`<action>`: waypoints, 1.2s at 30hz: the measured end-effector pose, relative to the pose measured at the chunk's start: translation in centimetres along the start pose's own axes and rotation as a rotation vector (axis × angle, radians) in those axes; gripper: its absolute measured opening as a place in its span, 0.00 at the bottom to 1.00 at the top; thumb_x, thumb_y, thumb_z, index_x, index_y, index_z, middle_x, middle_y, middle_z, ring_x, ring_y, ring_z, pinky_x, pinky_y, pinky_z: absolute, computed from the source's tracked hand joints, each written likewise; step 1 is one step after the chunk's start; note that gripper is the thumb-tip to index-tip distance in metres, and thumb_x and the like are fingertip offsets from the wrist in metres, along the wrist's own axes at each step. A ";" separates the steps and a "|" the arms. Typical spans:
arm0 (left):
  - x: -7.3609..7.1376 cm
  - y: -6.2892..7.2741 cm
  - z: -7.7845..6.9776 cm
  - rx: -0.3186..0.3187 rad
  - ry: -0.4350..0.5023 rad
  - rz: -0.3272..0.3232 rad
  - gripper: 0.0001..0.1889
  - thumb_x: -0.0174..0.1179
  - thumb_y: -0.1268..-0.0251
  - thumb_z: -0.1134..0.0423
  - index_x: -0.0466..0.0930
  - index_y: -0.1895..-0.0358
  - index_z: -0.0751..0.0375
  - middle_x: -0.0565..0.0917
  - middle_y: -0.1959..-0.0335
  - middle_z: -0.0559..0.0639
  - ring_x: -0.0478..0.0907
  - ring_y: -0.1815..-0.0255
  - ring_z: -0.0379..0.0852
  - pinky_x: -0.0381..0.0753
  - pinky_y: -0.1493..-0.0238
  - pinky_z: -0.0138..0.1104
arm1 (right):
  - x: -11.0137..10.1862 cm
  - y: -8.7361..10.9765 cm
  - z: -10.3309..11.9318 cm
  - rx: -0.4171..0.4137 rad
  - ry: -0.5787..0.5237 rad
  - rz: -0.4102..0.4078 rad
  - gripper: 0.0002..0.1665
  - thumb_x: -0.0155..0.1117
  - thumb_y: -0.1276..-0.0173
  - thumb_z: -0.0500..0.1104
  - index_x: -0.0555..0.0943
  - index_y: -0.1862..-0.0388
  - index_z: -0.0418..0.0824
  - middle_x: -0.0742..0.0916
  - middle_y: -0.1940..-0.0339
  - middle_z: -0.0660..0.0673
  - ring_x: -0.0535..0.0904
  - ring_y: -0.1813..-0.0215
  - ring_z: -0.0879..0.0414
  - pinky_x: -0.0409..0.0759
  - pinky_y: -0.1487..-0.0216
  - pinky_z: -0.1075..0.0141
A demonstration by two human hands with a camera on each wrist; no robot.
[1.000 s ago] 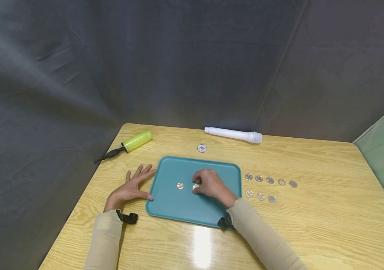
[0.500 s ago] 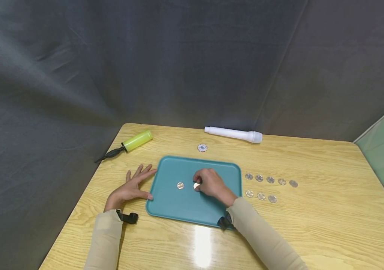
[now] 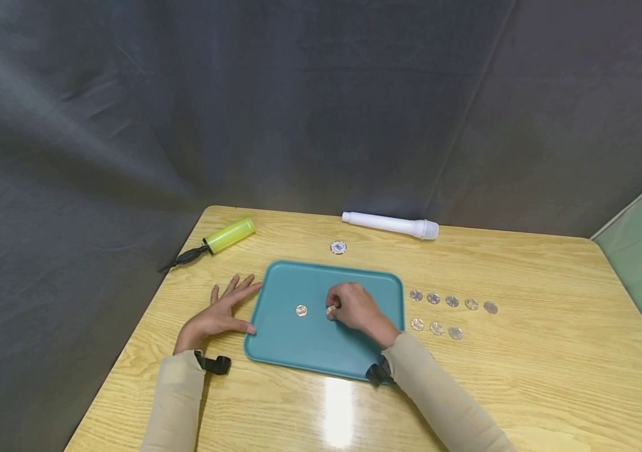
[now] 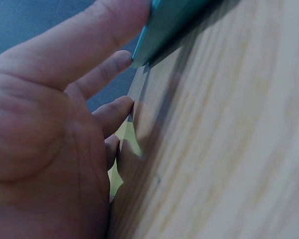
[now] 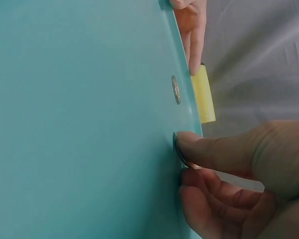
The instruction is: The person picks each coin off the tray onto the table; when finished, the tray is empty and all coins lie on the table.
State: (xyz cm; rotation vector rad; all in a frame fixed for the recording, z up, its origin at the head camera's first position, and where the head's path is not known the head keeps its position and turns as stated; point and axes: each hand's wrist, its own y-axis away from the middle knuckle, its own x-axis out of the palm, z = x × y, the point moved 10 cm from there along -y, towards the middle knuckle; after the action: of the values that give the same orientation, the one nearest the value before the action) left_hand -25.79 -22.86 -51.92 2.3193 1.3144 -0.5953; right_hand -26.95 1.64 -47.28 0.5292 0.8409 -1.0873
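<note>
My right hand [image 3: 356, 307] is over the teal tray [image 3: 321, 351], its thumb and curled fingers pinching a shiny coin [image 3: 330, 311]. In the right wrist view the thumb presses on the face of that coin [image 5: 179, 151], low at the tray surface and partly hidden. A second coin [image 3: 301, 311] lies flat on the tray to the left of it. My left hand [image 3: 219, 318] is spread beside the tray's left side, with thumb and index fingertip touching the rim. In the left wrist view the left hand's fingers [image 4: 102, 74] are extended.
Right of the tray, several coins [image 3: 452, 302] lie on the wooden table [image 3: 552, 351] in two rows. Behind it are a poker chip [image 3: 338, 248] and a white microphone-shaped stick [image 3: 391, 225]. A yellow-green hand pump [image 3: 230, 236] lies at the back left, before a dark curtain [image 3: 321, 113].
My right hand has shifted slightly to the right with the coin, which now shows less of its face. The left hand stays where it was.
</note>
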 end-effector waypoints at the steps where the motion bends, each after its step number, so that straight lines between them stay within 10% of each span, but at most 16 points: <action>1: 0.0 0.0 0.0 -0.001 -0.001 0.000 0.50 0.76 0.48 0.58 0.59 0.21 0.52 0.42 0.16 0.59 0.21 0.17 0.65 0.07 0.30 0.65 | 0.0 0.0 0.0 0.001 -0.003 -0.001 0.09 0.79 0.48 0.34 0.85 0.77 0.42 0.83 0.80 0.51 0.74 0.73 0.60 0.73 0.70 0.67; 36: 0.0 0.0 -0.1 -0.005 -0.015 0.001 0.51 0.77 0.49 0.56 0.58 0.21 0.53 0.42 0.16 0.59 0.21 0.17 0.65 0.08 0.29 0.66 | -1.0 1.9 -2.8 0.103 -0.435 0.112 0.09 0.61 0.33 0.27 0.87 0.59 0.28 0.89 0.72 0.38 0.87 0.74 0.57 0.88 0.71 0.66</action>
State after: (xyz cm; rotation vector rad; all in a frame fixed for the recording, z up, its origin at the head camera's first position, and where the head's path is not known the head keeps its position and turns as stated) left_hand -25.77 -22.80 -51.90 2.3067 1.3069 -0.6076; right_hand -26.33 5.02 -48.19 0.3992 0.3728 -1.0934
